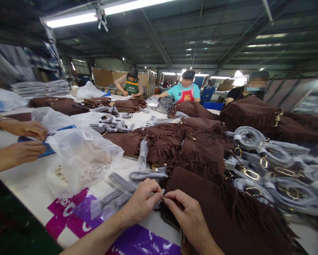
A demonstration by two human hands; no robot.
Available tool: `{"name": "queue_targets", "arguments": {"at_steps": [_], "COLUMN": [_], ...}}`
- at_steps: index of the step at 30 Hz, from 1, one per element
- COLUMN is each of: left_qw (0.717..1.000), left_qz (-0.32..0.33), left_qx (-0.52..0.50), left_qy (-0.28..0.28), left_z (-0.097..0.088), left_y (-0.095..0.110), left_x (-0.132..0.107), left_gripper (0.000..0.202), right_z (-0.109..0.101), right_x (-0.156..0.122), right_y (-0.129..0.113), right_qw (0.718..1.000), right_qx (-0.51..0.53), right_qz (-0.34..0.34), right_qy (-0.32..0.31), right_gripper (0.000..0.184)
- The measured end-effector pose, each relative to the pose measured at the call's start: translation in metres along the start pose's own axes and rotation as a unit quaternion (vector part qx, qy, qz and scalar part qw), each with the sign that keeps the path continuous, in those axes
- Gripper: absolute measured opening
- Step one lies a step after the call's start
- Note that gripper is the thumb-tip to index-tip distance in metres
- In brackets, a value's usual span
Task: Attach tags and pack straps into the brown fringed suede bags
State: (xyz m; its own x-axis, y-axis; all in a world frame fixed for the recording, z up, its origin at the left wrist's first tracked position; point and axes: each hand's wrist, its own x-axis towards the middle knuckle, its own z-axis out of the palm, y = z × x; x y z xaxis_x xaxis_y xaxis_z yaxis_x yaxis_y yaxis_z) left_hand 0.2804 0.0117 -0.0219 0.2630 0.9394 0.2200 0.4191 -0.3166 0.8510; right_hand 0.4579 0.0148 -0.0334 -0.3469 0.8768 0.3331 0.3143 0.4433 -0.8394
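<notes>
In the head view a brown fringed bag [201, 202] lies flat on the table in front of me. My left hand [145, 198] and my right hand [184, 209] meet at its left edge, fingertips pinched close together. Something small sits between them, too small to name; a pale thin string or tag hangs below my right hand. Under my left forearm lies a purple printed plastic bag [145, 241]. Grey wrapped straps [121, 184] rest just beyond my left hand.
Wrapped, coiled straps with gold clasps [250, 173] are heaped at right. More brown fringed bags [161, 141] cover the middle. A clear plastic bag [87, 152] stands at left, near a co-worker's hands [28, 141] on a blue item. Several people work across the table.
</notes>
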Motion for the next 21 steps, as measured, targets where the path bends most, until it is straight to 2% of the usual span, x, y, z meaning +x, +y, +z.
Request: {"name": "queue_targets", "arguments": {"at_steps": [3,6,8,12,14,21], "left_qw": [1.0,1.0,0.996,0.973,0.962,0.959], "left_qz": [0.0,0.011,0.031,0.062,0.061,0.059], "left_qx": [-0.012,0.024,0.08,0.218,0.259,0.272], "left_qy": [-0.003,-0.008,-0.01,-0.053,-0.065,-0.061], "left_z": [0.0,-0.002,-0.004,-0.007,-0.008,-0.007], "left_y": [-0.001,-0.001,-0.001,-0.004,-0.005,-0.006], "left_x": [-0.001,-0.004,-0.007,-0.01,-0.011,-0.011], "left_gripper": [0.011,0.01,0.006,0.025,0.018,0.02], "right_z": [0.002,0.003,0.002,-0.002,-0.004,-0.006], "right_x": [0.0,-0.001,-0.001,-0.002,-0.003,0.0], "right_y": [0.0,-0.001,0.0,0.001,0.0,-0.01], "right_qw": [1.0,0.999,0.997,0.995,0.995,0.99], "right_qx": [-0.019,-0.053,-0.078,-0.099,-0.105,-0.134], "right_qz": [0.003,-0.011,-0.017,-0.009,-0.002,0.029], "right_qy": [-0.001,-0.003,0.003,0.008,0.0,-0.033], "right_gripper": [0.017,0.019,0.019,0.017,0.017,0.013]}}
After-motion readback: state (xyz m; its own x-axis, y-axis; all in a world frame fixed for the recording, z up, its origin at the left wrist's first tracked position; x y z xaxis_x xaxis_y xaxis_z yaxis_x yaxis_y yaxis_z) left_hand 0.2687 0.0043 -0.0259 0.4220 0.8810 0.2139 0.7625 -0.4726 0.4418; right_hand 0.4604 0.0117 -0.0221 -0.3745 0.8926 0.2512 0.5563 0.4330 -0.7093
